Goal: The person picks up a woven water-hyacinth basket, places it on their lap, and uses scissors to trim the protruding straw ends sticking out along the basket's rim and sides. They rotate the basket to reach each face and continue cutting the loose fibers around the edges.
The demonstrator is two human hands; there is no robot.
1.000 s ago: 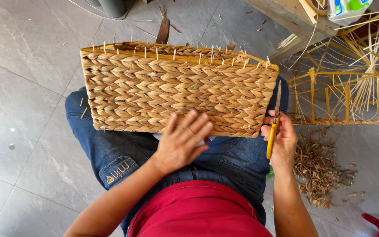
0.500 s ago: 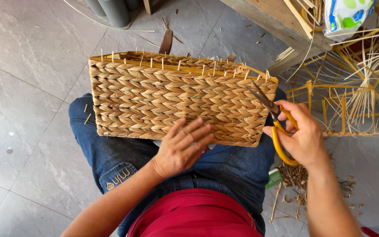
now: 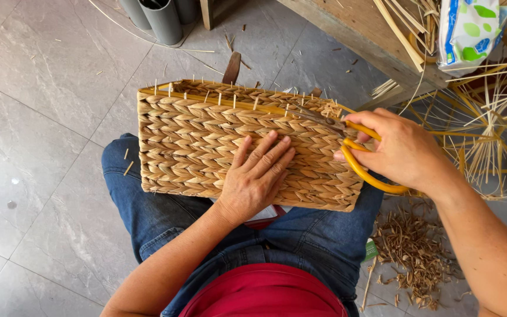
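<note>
Nearby, one pile of dry trimmings (image 3: 415,252) litters the grey floor tiles (image 3: 42,76) at right. One rectangular woven basket (image 3: 206,144) lies across the lap; the left hand (image 3: 256,176) rests flat and open on it. The right hand (image 3: 403,149) grips yellow-handled scissors (image 3: 353,152) at its far right rim.

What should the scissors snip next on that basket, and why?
Probably the nearest stub by the blades: the right hand holds the yellow-handled scissors at the woven basket's top rim, where short stick ends poke up, while the left hand presses it steady.
</note>
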